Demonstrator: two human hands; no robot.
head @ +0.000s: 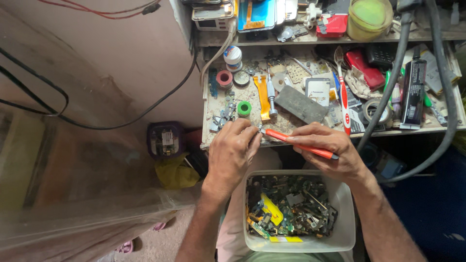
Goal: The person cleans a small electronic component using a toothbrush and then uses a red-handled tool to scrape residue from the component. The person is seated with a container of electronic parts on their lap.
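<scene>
I see my left hand (234, 151) at the near edge of the bench (286, 127), its fingers (247, 133) pinched shut on a small part I cannot make out. My right hand (326, 148) is just right of it, fingers closed around an orange screwdriver (298, 143); the tip points left and meets the left fingertips. Both hands hover above a white tub (345, 228) of scrap circuit boards (289, 206), which sits near me, below the bench edge. Farther back on the bench lie a grey block (302, 104), an orange flex strip (262, 96), a green tape roll (244, 108), a pink tape roll (224, 78) and a red-and-white toothbrush (343, 94). 2 thick black cables (449, 102) hang down at the right.
</scene>
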